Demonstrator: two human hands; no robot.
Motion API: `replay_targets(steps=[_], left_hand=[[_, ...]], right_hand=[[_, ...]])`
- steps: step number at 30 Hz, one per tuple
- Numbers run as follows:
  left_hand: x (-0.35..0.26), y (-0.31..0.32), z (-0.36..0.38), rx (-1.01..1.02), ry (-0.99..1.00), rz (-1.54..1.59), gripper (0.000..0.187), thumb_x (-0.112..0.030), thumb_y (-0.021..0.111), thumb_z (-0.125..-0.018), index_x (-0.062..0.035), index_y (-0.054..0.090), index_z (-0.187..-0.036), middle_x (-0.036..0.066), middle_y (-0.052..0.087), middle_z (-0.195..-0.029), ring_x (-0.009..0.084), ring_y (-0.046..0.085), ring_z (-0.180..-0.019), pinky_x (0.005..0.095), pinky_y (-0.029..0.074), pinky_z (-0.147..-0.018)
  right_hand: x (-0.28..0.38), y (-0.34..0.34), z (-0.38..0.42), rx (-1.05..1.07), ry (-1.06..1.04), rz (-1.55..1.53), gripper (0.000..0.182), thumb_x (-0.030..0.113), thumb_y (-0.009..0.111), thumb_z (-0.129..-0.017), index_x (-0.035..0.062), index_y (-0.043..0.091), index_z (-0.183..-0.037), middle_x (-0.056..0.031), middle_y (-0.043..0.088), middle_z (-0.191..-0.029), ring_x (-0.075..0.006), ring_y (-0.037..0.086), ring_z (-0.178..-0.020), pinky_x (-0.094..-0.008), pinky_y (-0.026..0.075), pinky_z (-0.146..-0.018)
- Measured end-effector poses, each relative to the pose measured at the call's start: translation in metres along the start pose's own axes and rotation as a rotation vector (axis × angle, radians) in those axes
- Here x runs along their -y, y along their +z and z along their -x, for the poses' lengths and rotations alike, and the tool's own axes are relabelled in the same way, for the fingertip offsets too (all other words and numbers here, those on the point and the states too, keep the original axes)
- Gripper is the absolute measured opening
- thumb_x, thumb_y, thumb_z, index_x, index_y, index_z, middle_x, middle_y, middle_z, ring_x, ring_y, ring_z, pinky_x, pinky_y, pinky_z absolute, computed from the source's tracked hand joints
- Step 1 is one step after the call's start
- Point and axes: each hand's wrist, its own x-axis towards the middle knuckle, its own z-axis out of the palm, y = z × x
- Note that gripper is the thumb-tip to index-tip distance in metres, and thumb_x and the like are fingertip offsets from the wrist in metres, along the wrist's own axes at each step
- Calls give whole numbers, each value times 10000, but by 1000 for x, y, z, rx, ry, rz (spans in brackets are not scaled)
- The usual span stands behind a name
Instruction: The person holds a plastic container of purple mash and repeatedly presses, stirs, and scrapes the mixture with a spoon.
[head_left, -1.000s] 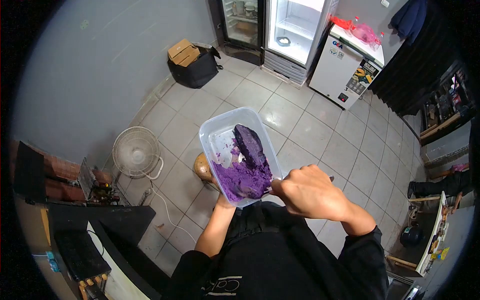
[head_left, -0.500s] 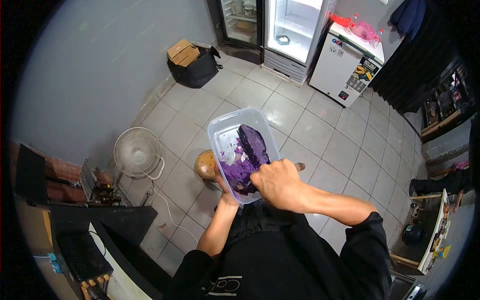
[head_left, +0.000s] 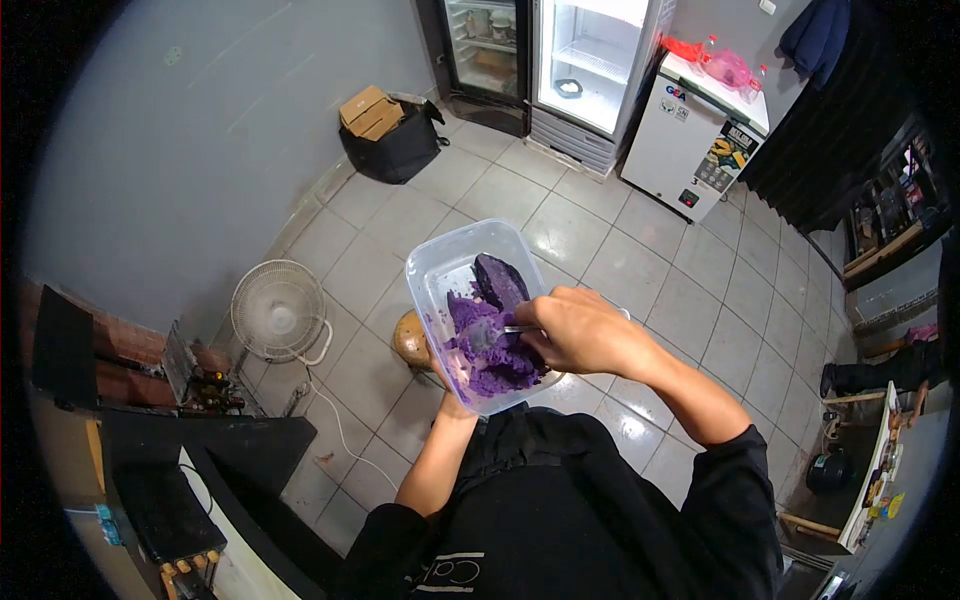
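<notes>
My left hand (head_left: 452, 398) supports a clear plastic container (head_left: 424, 272) from its left side and underneath, with most of the fingers hidden behind the wall. Inside lie crumbly purple mash (head_left: 503, 378) and a larger dark-skinned purple chunk, apparently purple sweet potato (head_left: 498, 282). Over the container's right side, my right hand (head_left: 585, 335) is closed around a metal spoon (head_left: 514, 329). The spoon's head rests in the mash, coated with purple, and its exact shape is hard to make out.
A round brown stool-like seat (head_left: 410, 340) stands just beyond the container. To the left are a white fan (head_left: 278, 310) and its cord on the tiled floor. Farther off are a black bag with cardboard (head_left: 390, 140), a lit fridge (head_left: 585, 70) and a white chest freezer (head_left: 680, 145).
My right hand has moved slightly right and up and turned, so the spoon's head now shows in the mash. More mash lies across the container's middle. The container has shifted slightly left.
</notes>
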Motion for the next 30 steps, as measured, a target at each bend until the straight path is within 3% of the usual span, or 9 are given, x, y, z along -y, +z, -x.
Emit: replay_targets(steps=[1, 4, 5, 16, 22, 30], left_hand=[[5, -9, 3, -134, 3, -104, 899, -737, 320, -831, -33, 413, -1381, 199, 490, -1342, 354, 517, -1202, 542, 412, -1033], [1, -16, 0, -68, -83, 2, 885, -663, 576, -813, -73, 348, -1432, 137, 470, -1377, 293, 471, -1268, 471, 402, -1063], [2, -19, 1, -68, -83, 3, 885, -663, 576, -813, -73, 348, -1432, 137, 470, -1377, 293, 471, -1268, 471, 402, -1063], [6, -57, 1, -209, 25, -35, 833, -675, 487, -833, -63, 400, -1392, 144, 501, -1343, 306, 498, -1235, 479, 416, -1044], [9, -77, 2, -287, 87, -55, 815, -681, 438, -844, -58, 428, -1370, 147, 517, -1324, 313, 513, -1217, 484, 424, -1034], [12, -104, 1, -387, 172, -84, 805, -689, 374, -859, -51, 466, -1341, 152, 540, -1298, 323, 532, -1192, 490, 434, -1020]], right_hand=[[2, -5, 0, 57, 24, 8, 204, 93, 646, -809, -2, 634, -989, -218, 651, -785, -406, 622, -791, -463, 483, -685], [-2, -2, 3, 55, -78, -57, 216, 73, 635, -812, -10, 615, -1011, -218, 650, -796, -413, 616, -790, -471, 475, -688], [-4, 2, 4, 32, -85, -74, 216, 66, 634, -811, -12, 615, -1012, -215, 651, -796, -411, 618, -795, -471, 475, -691], [5, 11, 8, -17, -77, 136, 237, 16, 587, -769, -42, 600, -998, -234, 624, -701, -400, 638, -719, -475, 495, -642], [7, 17, 10, -69, -107, 361, 208, 30, 599, -748, -25, 547, -942, -173, 619, -660, -365, 646, -638, -437, 486, -541], [4, 26, 12, -182, -44, 329, 187, 54, 601, -759, -9, 547, -926, -170, 624, -688, -360, 634, -622, -428, 474, -525]])
